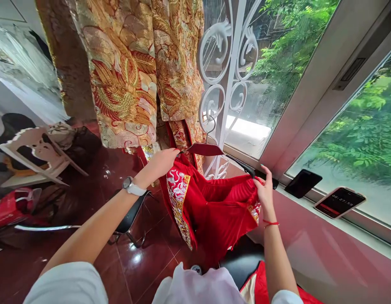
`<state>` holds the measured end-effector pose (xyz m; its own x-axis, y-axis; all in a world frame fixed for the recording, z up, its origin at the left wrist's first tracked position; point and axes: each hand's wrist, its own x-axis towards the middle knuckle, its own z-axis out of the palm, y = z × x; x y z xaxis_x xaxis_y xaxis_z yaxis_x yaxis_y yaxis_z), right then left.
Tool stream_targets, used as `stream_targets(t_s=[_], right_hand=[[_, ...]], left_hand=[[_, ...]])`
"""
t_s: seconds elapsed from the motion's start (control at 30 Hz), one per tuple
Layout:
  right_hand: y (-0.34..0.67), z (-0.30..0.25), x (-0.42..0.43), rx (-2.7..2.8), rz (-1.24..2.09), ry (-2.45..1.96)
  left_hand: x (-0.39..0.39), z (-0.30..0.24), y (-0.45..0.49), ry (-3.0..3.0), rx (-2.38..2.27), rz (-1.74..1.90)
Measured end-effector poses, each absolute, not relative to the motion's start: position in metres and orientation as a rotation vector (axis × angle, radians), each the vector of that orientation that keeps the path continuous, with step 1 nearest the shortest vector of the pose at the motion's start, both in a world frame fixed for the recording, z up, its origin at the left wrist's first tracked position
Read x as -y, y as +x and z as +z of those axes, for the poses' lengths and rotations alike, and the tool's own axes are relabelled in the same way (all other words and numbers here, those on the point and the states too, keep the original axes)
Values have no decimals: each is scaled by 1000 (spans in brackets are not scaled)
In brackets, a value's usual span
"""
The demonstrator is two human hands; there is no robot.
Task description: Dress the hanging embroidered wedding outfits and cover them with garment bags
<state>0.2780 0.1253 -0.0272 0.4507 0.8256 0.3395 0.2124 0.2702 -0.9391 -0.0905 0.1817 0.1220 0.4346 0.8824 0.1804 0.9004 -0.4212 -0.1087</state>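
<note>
A red velvet skirt (214, 219) with embroidered silver and gold panels hangs in front of me, its waistband spread wide. Above it is a hanger (205, 148) with a maroon middle and black ends; its hook is at the white iron scrollwork (225, 76). My left hand (162, 165) is closed at the left end of the waistband, next to the hanger's end; its fingertips are partly hidden. At the right end, my right hand (264, 190) pinches the waistband beside the black clip (250, 171), one finger raised.
Gold embroidered garments (125, 84) hang at the upper left. Two phones, one dark (303, 183) and one showing a timer (340, 202), lean on the windowsill at right. A black stool (132, 215), a white chair (36, 152) and red fabric (260, 283) are lower down.
</note>
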Motion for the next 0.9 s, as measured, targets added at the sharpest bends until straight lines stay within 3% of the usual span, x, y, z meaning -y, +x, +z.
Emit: stream_targets(t_s=[0.13, 0.37, 0.63, 0.9], right_hand=[[321, -1, -131, 965, 551, -1308], [296, 88, -151, 1224, 144, -1349], [309, 106, -195, 1221, -175, -1418], [283, 163, -132, 1427, -196, -1367]], left_hand=[[-187, 115, -92, -2485, 1555, -129], [-174, 116, -90, -2508, 1571, -128], [-169, 110, -88, -2560, 1531, -202], [-144, 100, -68, -2394, 1686, -236]])
